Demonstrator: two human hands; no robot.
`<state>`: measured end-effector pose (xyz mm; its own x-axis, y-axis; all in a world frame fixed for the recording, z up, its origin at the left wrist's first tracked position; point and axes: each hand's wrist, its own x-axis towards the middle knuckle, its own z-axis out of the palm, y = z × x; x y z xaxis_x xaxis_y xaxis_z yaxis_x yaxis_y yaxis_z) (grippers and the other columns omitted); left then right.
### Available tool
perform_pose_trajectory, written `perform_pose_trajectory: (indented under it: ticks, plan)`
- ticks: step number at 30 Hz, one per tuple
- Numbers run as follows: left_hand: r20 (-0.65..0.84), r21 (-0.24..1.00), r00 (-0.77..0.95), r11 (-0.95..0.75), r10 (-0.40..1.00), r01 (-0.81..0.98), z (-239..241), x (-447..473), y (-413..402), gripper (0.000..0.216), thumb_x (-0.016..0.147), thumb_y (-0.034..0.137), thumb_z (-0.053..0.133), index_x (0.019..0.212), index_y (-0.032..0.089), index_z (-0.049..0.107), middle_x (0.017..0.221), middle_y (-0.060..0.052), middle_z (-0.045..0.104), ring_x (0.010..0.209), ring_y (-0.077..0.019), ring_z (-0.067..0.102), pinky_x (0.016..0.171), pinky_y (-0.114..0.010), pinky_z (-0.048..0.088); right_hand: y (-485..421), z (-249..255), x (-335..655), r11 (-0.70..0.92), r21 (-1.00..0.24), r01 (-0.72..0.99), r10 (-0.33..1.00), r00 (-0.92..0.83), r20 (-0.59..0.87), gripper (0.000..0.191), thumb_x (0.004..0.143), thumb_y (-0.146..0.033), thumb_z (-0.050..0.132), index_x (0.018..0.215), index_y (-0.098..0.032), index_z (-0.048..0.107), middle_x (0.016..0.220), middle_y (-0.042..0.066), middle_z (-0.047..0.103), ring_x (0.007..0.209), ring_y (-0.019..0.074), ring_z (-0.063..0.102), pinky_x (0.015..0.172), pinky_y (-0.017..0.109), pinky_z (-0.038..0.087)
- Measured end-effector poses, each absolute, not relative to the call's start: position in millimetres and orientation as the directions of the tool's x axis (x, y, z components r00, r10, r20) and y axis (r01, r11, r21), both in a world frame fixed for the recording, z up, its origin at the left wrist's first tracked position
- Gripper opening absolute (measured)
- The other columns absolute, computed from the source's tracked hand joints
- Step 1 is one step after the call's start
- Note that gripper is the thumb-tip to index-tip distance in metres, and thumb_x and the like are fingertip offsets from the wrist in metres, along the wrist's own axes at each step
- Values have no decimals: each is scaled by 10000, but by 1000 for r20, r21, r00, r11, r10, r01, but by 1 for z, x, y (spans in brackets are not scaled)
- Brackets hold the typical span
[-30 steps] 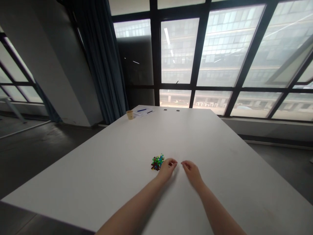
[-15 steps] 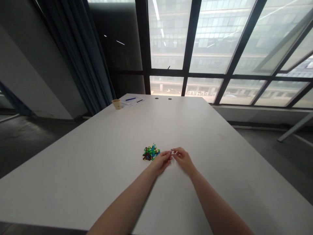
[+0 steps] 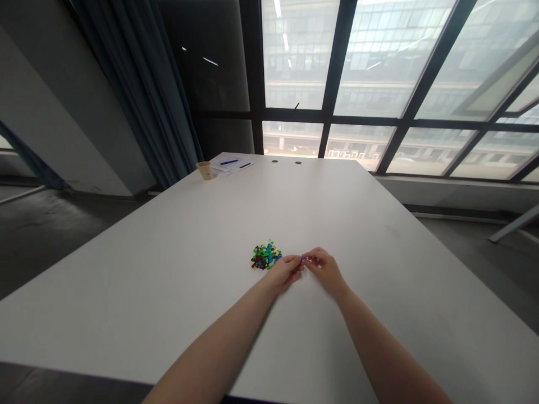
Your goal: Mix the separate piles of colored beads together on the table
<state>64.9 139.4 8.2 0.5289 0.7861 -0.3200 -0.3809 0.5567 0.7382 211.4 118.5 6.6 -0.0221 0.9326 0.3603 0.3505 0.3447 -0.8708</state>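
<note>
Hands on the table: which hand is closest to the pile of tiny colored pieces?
The left hand is closest. It sits right at the edge of the pile of tiny colored pieces, while the right hand is farther off, on the left hand's other side.

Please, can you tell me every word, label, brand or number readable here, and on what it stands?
No text is readable.
Sheets of paper: any writing is too small to read.
Tan cup: no mark can be made out.
Coloured pieces: too small to show any marks.

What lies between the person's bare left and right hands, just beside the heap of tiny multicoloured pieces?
The head view shows a tiny bluish piece between the left hand and right hand.
</note>
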Motion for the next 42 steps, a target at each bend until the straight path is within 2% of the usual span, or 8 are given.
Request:
perform_pose_trajectory:
  ticks: [7,15,18,21,24,30,34,42]
  plan:
    - [-324,745,508,546,798,-384,13,64,138,388,469,376,803,661,93,619,577,6,539,501,-30,454,478,-142,332,116,13,210,356,-854,380,924,-7,382,119,728,-259,601,807,-192,661,697,4,527,613,106,474,551,233,397]
    - [-315,780,514,526,798,-340,15,66,137,351,526,386,771,654,93,626,589,-8,543,521,-41,451,488,-159,322,115,14,212,340,-836,430,925,8,380,143,741,-281,582,803,-189,673,680,6,521,605,110,471,559,234,393]
    - [-285,902,325,367,902,-229,19,55,146,265,617,354,708,717,116,645,650,-26,577,550,-66,473,505,-185,334,120,9,218,283,-798,532,923,75,377,170,747,-310,571,807,-203,689,652,-1,499,607,116,465,584,242,383]
    - [-22,995,25,19,999,96,25,31,162,128,683,246,634,781,169,663,767,-40,612,678,-116,526,637,-233,396,131,-1,223,115,-722,682,922,198,334,179,734,-334,571,780,-226,707,630,-5,487,602,122,466,608,256,365]
    - [248,887,44,-245,968,392,30,9,174,104,709,189,578,744,205,674,829,-39,588,819,-159,533,797,-286,392,144,-7,222,-63,-628,775,936,265,233,185,725,-362,568,771,-260,716,673,4,541,616,127,491,627,269,344]
    - [226,621,271,-352,936,700,31,4,168,120,723,241,581,759,213,692,897,-56,554,904,-193,506,827,-324,377,159,-3,211,-200,-564,801,934,331,138,221,742,-396,537,825,-291,712,814,33,635,739,167,543,687,298,335]
    - [167,470,333,-371,928,800,32,12,159,146,720,286,601,824,240,691,960,-57,555,957,-220,473,822,-351,355,155,-5,218,-147,-596,789,942,296,160,272,732,-372,530,914,-255,695,769,34,614,698,161,526,662,289,347]
    - [152,369,337,-370,929,853,32,22,156,176,785,205,502,818,228,673,944,-59,570,931,-207,468,783,-337,331,125,-12,240,77,-727,683,948,174,265,301,734,-331,467,878,-176,682,601,-7,491,564,130,441,592,264,367]
